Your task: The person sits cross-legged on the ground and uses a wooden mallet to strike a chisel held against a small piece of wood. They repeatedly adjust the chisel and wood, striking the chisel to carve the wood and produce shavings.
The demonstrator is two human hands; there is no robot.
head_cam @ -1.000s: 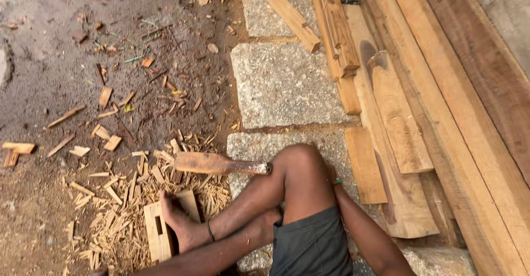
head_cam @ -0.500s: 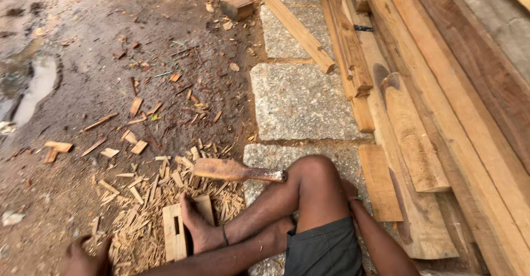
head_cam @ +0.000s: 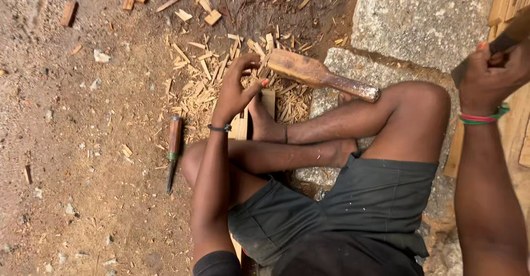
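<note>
Sitting among the shavings

Reaching down, the left hand (head_cam: pixel 237 85) curls half-open over the wood chips (head_cam: pixel 207 80) beside a small wooden block (head_cam: pixel 243 122) under the foot. The right hand (head_cam: pixel 494 69) is closed around a dark tool handle (head_cam: pixel 510 38). A wooden mallet (head_cam: pixel 317 76) lies near.

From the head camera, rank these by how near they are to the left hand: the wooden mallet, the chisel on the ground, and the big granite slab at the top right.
1. Wooden mallet: just right of the left hand, its head near the fingertips.
2. Chisel: lying on the dirt, down and to the left of the hand.
3. Granite slab: far up and right, beyond the mallet.
</note>
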